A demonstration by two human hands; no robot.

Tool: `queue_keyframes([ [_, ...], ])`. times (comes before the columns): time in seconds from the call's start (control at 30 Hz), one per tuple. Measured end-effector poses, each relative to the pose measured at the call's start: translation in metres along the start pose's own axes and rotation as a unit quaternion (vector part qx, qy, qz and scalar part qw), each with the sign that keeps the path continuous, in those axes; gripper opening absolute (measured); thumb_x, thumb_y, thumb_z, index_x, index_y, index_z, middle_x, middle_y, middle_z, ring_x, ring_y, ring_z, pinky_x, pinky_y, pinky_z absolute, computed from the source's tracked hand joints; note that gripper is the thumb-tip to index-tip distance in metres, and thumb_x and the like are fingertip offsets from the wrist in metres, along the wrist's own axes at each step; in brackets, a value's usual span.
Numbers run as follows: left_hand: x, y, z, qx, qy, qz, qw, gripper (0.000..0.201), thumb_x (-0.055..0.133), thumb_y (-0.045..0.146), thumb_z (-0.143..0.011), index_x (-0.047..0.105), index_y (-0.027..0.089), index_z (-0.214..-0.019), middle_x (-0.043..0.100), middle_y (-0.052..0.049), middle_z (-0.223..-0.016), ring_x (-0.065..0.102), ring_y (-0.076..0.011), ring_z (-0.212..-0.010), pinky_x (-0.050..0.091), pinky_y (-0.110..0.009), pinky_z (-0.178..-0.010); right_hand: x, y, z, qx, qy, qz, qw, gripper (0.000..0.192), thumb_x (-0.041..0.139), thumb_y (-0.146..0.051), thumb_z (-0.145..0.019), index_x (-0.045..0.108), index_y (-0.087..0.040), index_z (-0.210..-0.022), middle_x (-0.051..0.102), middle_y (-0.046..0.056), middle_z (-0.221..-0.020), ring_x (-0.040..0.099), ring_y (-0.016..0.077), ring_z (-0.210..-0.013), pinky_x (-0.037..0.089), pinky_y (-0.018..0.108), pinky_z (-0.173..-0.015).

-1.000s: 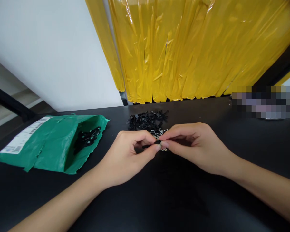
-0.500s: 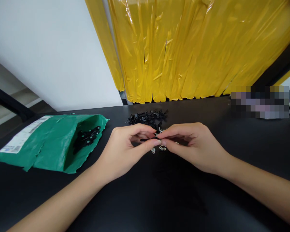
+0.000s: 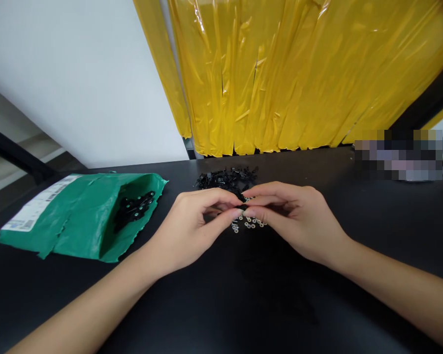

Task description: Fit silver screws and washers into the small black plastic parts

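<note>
Over the middle of the black table, my left hand (image 3: 196,230) and my right hand (image 3: 296,216) meet at the fingertips. Between them is a small black part (image 3: 242,207), mostly covered by the fingers; its exact kind cannot be made out. Each hand pinches it with thumb and fingers. Just beyond and beneath the fingertips lie several small silvery screws and washers (image 3: 250,224), partly hidden by my hands. Behind these, a loose heap of small black pieces (image 3: 224,178) spreads on the table.
On the left lies a green plastic bag (image 3: 84,216) with a white label, its mouth open and black parts with metal centres (image 3: 135,209) inside. Yellow plastic sheeting (image 3: 299,73) hangs behind the table (image 3: 206,305). A blurred-out object (image 3: 402,157) sits at the back right.
The black part has turned or shifted, and its end no longer sticks out leftward. My right fingers have lifted slightly and spread a little; my left hand has barely moved.
</note>
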State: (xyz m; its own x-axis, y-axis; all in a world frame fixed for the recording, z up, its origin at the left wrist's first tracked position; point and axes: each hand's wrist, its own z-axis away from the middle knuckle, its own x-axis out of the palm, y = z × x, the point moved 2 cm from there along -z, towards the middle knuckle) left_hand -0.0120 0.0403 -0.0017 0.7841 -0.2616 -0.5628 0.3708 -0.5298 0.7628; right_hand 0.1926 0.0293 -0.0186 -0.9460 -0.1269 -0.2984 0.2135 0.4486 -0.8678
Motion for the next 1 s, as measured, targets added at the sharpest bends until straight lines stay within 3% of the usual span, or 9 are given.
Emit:
queue_keyframes([
  [0.23,0.003,0.006,0.0,-0.022,-0.051,-0.009,0.998,0.022,0.061,0.025,-0.102,0.076,0.025,-0.117,0.077,0.0,-0.105,0.069,-0.0097,-0.083,0.054,-0.017,-0.068,0.003,0.005,-0.007,0.089,-0.004,-0.135,0.987,0.025,0.09,-0.022,-0.075,0.075,-0.022,-0.095,0.082,-0.001,-0.079,0.077,0.0163,-0.075,0.06,0.027,-0.074],
  [0.33,0.001,0.005,-0.002,-0.037,-0.029,0.015,0.999,0.018,0.063,0.027,-0.101,0.076,0.022,-0.112,0.078,-0.001,-0.104,0.07,-0.0127,-0.085,0.055,-0.02,-0.071,0.005,0.006,-0.009,0.093,0.005,-0.13,0.987,0.026,0.09,-0.029,-0.076,0.075,-0.022,-0.096,0.08,-0.001,-0.08,0.074,0.0165,-0.075,0.056,0.028,-0.071],
  [0.4,-0.003,0.003,-0.004,-0.045,0.008,0.018,0.999,0.016,0.066,0.028,-0.099,0.075,0.021,-0.109,0.077,-0.002,-0.1,0.07,-0.0142,-0.084,0.055,-0.022,-0.072,0.005,0.008,-0.01,0.083,0.016,-0.092,0.992,0.02,0.081,-0.038,-0.086,0.075,-0.023,-0.097,0.079,0.0,-0.082,0.071,0.0167,-0.076,0.053,0.03,-0.07],
  [0.5,-0.009,-0.003,-0.006,-0.056,0.054,0.022,0.997,0.015,0.067,0.029,-0.097,0.073,0.021,-0.109,0.074,-0.002,-0.095,0.065,-0.0124,-0.075,0.053,-0.023,-0.067,0.006,0.01,-0.013,0.035,-0.003,0.063,0.997,0.021,0.066,-0.041,-0.099,0.077,-0.024,-0.096,0.077,0.002,-0.089,0.065,0.0193,-0.084,0.049,0.036,-0.078],
  [0.6,-0.012,-0.006,-0.007,-0.068,0.06,0.032,0.995,0.015,0.064,0.03,-0.099,0.071,0.022,-0.11,0.068,0.0,-0.092,0.059,-0.011,-0.069,0.049,-0.023,-0.062,0.01,0.013,-0.015,-0.014,-0.063,0.218,0.974,0.015,0.067,-0.032,-0.097,0.081,-0.025,-0.101,0.076,0.004,-0.101,0.058,0.0254,-0.101,0.044,0.044,-0.095],
  [0.73,-0.011,-0.007,-0.006,-0.064,0.054,0.053,0.995,0.013,0.062,0.029,-0.1,0.071,0.023,-0.108,0.064,0.0,-0.089,0.055,-0.0111,-0.071,0.046,-0.024,-0.065,0.017,0.017,-0.017,-0.002,-0.098,0.283,0.954,0.017,0.071,-0.035,-0.094,0.083,-0.031,-0.104,0.071,0.006,-0.112,0.05,0.0305,-0.109,0.04,0.05,-0.099],
  [0.87,-0.008,-0.009,-0.005,-0.08,0.038,0.179,0.98,0.012,0.063,0.031,-0.1,0.07,0.025,-0.107,0.062,0.0,-0.086,0.054,-0.0128,-0.073,0.044,-0.024,-0.065,0.021,0.021,-0.02,0.003,-0.1,0.285,0.953,0.013,0.071,-0.032,-0.093,0.083,-0.03,-0.097,0.07,0.006,-0.111,0.05,0.0311,-0.108,0.038,0.051,-0.095],
  [1.0,-0.006,-0.009,-0.005,-0.11,0.002,0.374,0.921,0.008,0.063,0.028,-0.099,0.068,0.027,-0.104,0.062,-0.001,-0.086,0.055,-0.014,-0.077,0.043,-0.024,-0.065,0.021,0.022,-0.022,0.002,-0.092,0.27,0.959,0.012,0.069,-0.026,-0.094,0.08,-0.027,-0.091,0.072,0.005,-0.109,0.051,0.0308,-0.108,0.038,0.051,-0.094],
])
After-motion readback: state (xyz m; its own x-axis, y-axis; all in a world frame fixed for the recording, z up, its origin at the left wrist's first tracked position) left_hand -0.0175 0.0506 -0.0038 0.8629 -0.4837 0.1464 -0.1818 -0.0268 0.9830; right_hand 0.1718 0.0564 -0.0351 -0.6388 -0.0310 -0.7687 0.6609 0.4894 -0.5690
